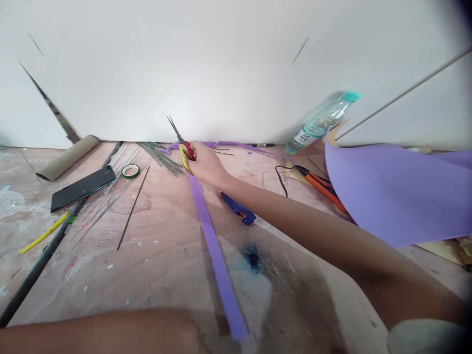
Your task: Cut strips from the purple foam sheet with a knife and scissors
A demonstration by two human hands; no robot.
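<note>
My right hand [201,160] reaches to the back of the table, with its fingers closed around the handles of scissors [178,132]. One handle is yellow, the other red, and the narrow blades point up and left, slightly apart. A long purple strip [210,233] runs from beneath this hand down to the front; whether the fingers touch it I cannot tell. Close behind the hand lie thin green wire stems [162,158] and a fuzzy purple piece [173,146]. Only my left forearm [99,332] shows, blurred along the bottom edge; the hand itself is outside the picture.
A phone [83,189], green tape roll [130,171], cardboard tube [67,157] and loose wires are on the left. Under my right arm sits a blue tool [238,209]. On the right are a bottle [320,123], an orange-handled tool [320,187] and a large purple sheet [401,191]. A white wall [228,64] stands behind.
</note>
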